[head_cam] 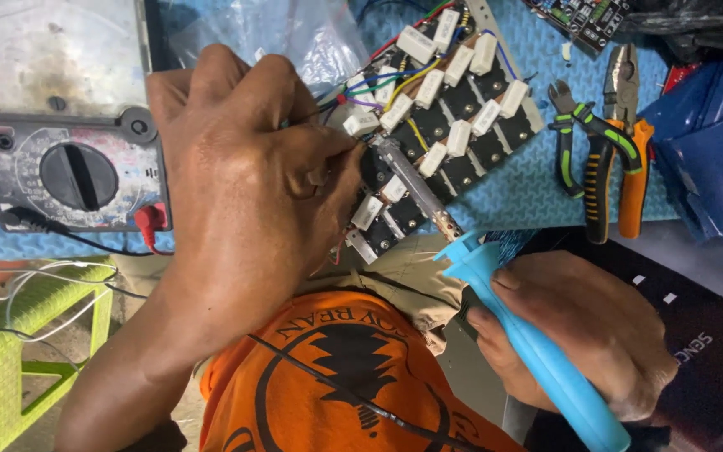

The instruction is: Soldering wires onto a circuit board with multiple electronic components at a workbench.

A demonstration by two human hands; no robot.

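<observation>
Head view: my left hand point(244, 184) pinched the circuit board point(437, 134) over blue matting point(537, 180); right hand point(579, 335) clamped the blue soldering iron point(537, 343), multimeter point(69, 159) alongside.

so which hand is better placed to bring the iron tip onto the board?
Right, probably. The right hand grips the blue soldering iron, tip beside the circuit board; the left hand is steadying it.
</observation>
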